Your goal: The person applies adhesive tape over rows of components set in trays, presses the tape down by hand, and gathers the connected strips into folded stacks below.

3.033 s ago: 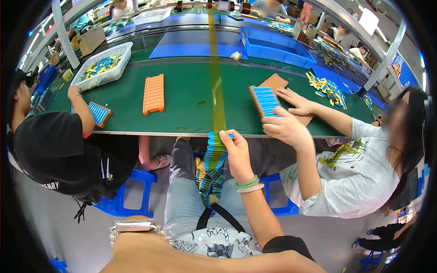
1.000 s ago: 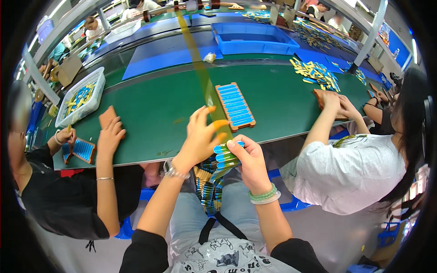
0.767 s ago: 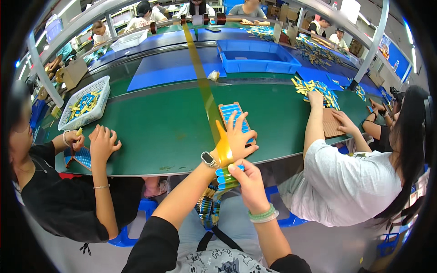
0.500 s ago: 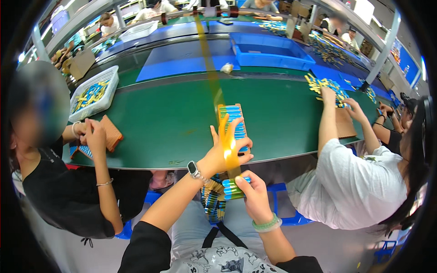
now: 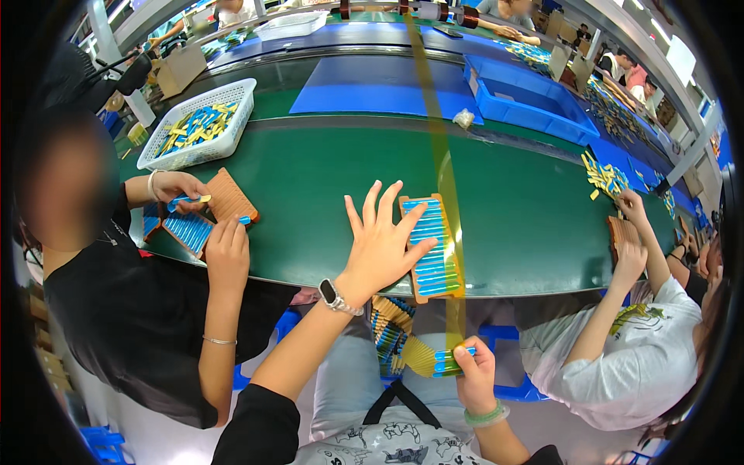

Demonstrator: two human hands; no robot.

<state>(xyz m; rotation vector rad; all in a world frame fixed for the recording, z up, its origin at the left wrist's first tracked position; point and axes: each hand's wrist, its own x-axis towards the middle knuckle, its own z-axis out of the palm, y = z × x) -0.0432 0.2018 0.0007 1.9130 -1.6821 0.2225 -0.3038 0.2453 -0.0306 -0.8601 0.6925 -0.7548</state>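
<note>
My left hand point(image 5: 380, 252) is open, fingers spread, at the left side of an orange-brown slotted rack point(image 5: 436, 296); its thumb and index finger reach over the rack. Slim blue strips point(image 5: 434, 260) lie across the rack in a row. In my right hand point(image 5: 478, 380), closed near my lap, is the end of a taped band of blue-and-yellow strips point(image 5: 422, 358). More of that band hangs folded in a pile point(image 5: 390, 322) over my lap. A translucent amber tape point(image 5: 446, 186) runs down past the rack's right edge to my right hand.
Rollers point(image 5: 434, 11) span the bench above. A white basket point(image 5: 248, 97) of strips stands left, and a blue tub point(image 5: 535, 112) lies far right. A crumpled lump point(image 5: 463, 118) sits mid-bench. Co-workers sit on both sides, their hands at brown racks point(image 5: 231, 198).
My left hand has come off the tape and spread to the left of the rack. My right hand has drawn the band lower, away from the rack. The whole view has shifted.
</note>
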